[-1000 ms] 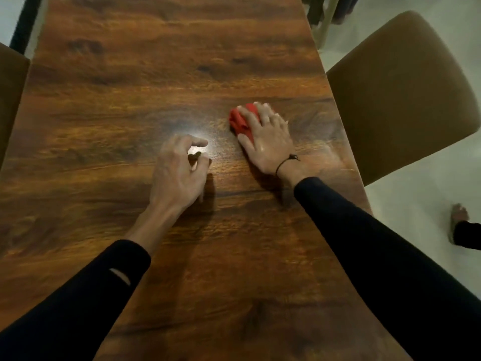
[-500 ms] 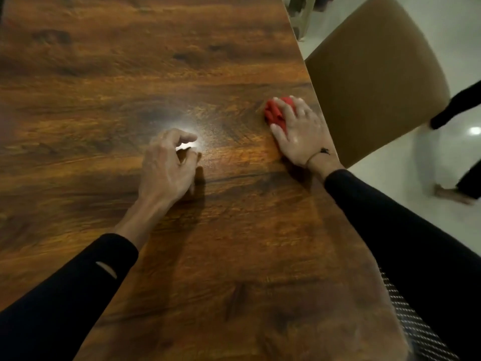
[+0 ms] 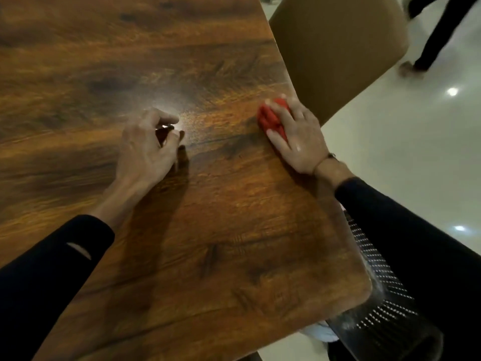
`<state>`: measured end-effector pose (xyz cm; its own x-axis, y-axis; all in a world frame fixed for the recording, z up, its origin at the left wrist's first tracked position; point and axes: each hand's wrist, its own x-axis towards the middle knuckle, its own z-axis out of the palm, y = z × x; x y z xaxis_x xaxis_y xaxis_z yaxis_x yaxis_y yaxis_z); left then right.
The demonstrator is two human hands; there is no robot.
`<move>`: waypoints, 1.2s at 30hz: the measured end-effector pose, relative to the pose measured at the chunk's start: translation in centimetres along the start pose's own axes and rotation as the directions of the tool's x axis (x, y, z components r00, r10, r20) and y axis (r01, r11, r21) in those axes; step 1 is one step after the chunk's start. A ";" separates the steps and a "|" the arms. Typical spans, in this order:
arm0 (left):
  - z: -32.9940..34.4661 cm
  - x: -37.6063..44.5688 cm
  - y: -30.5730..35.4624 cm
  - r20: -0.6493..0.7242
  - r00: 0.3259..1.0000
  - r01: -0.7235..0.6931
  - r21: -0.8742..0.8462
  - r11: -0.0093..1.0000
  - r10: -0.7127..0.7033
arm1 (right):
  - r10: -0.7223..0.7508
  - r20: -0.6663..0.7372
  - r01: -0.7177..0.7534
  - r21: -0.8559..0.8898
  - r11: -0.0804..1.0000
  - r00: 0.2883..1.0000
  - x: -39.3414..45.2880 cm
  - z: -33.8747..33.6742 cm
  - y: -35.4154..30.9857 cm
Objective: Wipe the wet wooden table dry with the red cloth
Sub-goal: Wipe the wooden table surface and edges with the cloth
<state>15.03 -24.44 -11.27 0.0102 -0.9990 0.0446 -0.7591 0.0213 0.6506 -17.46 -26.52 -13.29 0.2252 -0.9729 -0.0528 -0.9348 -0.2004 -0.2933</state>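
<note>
The big wooden table (image 3: pixel 208 230) filled most of the view, brown and shiny, with a bright spot of light on it by the left hand. A brown chair (image 3: pixel 338 48) stood just beside the table's right edge on a pale floor (image 3: pixel 416 152). Far back on the floor were someone's dark legs (image 3: pixel 437 35).

Both arms wore black sleeves. The left hand (image 3: pixel 145 149) rested on the table, empty, its fingers curled in loosely and the thumb close to the first finger. The right hand (image 3: pixel 294 136) lay flat near the right edge of the table. Its fingers were spread a little and pressed down on the red cloth (image 3: pixel 270 121). The cloth was bunched up small under those fingers, touching the table. A thin dark band (image 3: pixel 325 158) went around the right wrist.
</note>
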 end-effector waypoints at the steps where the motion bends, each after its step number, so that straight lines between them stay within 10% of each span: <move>1: 0.2 -0.3 0.2 0.003 1.000 0.012 -0.005 1.000 -0.012 | 0.070 -0.024 -0.070 0.011 0.998 0.997 1.6 0.2 -0.5; 8: 1.1 -1.8 2.0 0.020 0.999 -0.027 -0.052 0.998 0.028 | 0.361 -0.142 -0.357 0.054 0.933 0.922 1.4 1.8 -2.1; 16: 0.8 -2.7 2.0 0.015 0.998 -0.061 -0.066 0.996 0.062 | 0.366 -0.075 -0.364 0.033 0.931 0.928 -12.6 2.0 -2.6; 29: 2.9 2.4 3.9 0.125 0.980 -0.163 0.068 0.984 0.154 | 0.238 0.023 -0.239 0.075 0.968 0.971 16.7 -1.5 -0.4; 36: 4.9 3.4 5.0 0.273 0.935 -0.277 0.161 0.947 0.227 | 0.214 0.009 -0.214 0.085 0.973 0.977 9.3 -1.2 0.1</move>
<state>8.05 -27.96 -11.55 -0.3403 -0.9402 -0.0177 -0.8266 0.2901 0.4823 -15.73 -35.72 -12.66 0.0225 -0.9921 -0.1233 -0.9344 0.0230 -0.3556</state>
